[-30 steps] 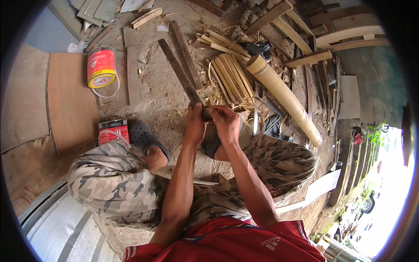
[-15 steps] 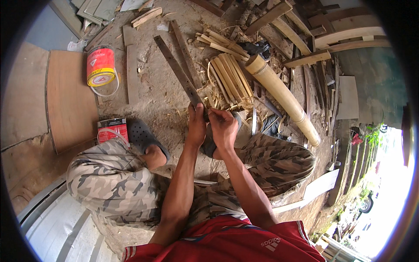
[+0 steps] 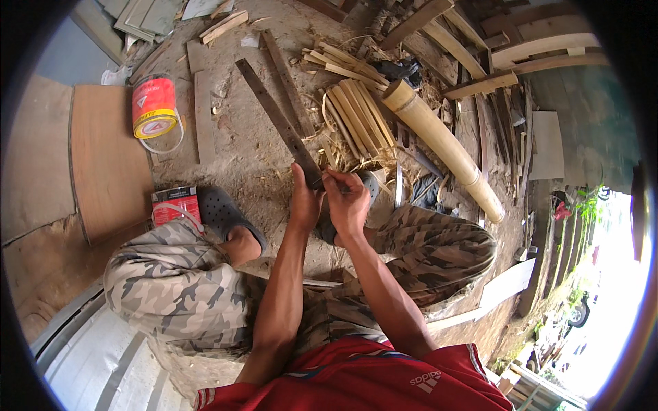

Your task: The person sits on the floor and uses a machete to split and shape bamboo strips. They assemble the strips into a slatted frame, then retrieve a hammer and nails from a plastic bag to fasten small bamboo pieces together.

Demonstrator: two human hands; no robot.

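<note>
Dark strip (image 3: 277,120) slants above the dirt floor (image 3: 236,140), near end grasped by your left hand (image 3: 305,200); your right hand (image 3: 348,205), its exact grip unclear, seems busy there: next, a steady left hold.

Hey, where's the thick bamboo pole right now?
In the head view, the thick bamboo pole lies right of center, just right of the bundle of pale strips, above and to the right of the right hand.

Workshop; bamboo pole (image 3: 445,152), wooden strips (image 3: 355,118)
</note>
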